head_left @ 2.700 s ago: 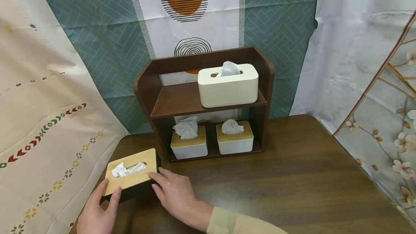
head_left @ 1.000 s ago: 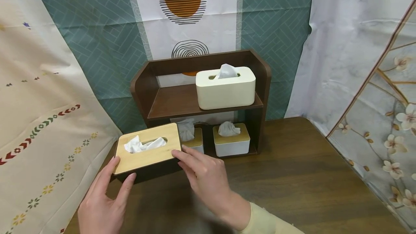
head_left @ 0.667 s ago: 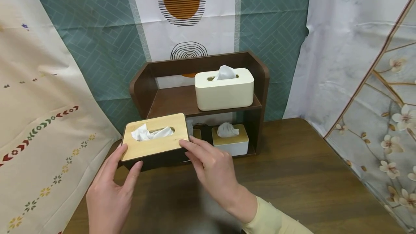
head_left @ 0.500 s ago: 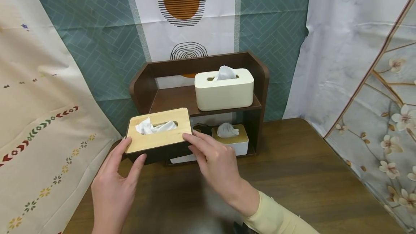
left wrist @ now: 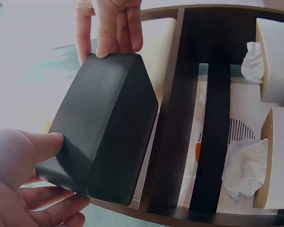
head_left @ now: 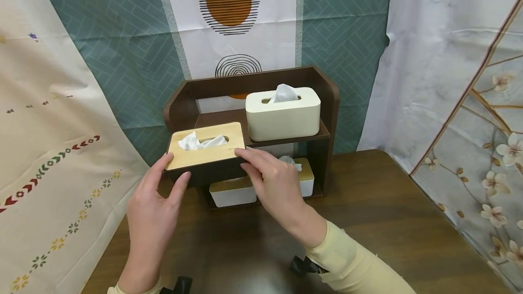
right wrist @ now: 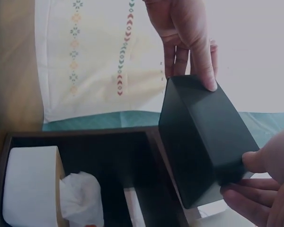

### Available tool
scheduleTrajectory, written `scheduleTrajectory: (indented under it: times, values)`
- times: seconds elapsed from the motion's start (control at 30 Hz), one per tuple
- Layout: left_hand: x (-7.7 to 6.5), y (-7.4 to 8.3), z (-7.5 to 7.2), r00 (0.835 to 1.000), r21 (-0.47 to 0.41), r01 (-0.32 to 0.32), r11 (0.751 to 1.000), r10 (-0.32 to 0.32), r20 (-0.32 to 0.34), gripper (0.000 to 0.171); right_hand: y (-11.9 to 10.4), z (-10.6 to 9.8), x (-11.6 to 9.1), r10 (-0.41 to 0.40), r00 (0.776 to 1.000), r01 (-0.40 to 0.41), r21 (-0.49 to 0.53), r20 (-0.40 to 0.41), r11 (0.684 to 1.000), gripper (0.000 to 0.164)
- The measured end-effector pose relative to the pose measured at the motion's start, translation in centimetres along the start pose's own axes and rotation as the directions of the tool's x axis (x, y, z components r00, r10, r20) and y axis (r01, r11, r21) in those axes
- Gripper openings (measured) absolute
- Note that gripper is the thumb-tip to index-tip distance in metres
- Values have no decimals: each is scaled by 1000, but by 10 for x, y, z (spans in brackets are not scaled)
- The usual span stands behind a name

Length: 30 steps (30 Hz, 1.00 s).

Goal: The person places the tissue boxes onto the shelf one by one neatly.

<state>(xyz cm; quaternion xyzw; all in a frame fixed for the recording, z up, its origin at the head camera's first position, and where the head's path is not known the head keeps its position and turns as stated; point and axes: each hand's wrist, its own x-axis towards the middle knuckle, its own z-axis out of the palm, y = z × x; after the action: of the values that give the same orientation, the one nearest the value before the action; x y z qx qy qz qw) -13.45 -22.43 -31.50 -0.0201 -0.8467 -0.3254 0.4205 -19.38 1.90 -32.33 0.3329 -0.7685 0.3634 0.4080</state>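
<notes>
A black tissue box with a pale wooden lid is held up in front of the left part of the dark brown shelf, level with its upper board. White tissue pokes from its slot. My left hand grips its left end, thumb on the front face. At its right end, my right hand grips the corner. Both wrist views show the box's black underside pinched between the two hands. A cream tissue box stands on the upper board's right side.
Two white tissue boxes with wooden lids stand in the lower compartment, the left one partly hidden by the black box, the right one partly behind my right hand. The shelf stands on a brown table, against a patterned cloth.
Both hands have lifted the black tissue box from low at the table's left, up and rightward to the shelf front. It now covers part of the upper board's edge.
</notes>
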Motion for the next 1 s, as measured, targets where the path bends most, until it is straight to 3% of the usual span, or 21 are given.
scheduleTrajectory:
  times: [0.7, 1.0]
  values:
    - [37, -13, 31, 998, -16, 35, 999, -34, 52, 52, 24, 13, 25, 57, 998, -55, -99, 15, 994, 34]
    - [45, -22, 45, 999, -64, 33, 997, -33, 3, 52, 32, 22, 28, 61, 998, -61, -123, -2, 991, 33]
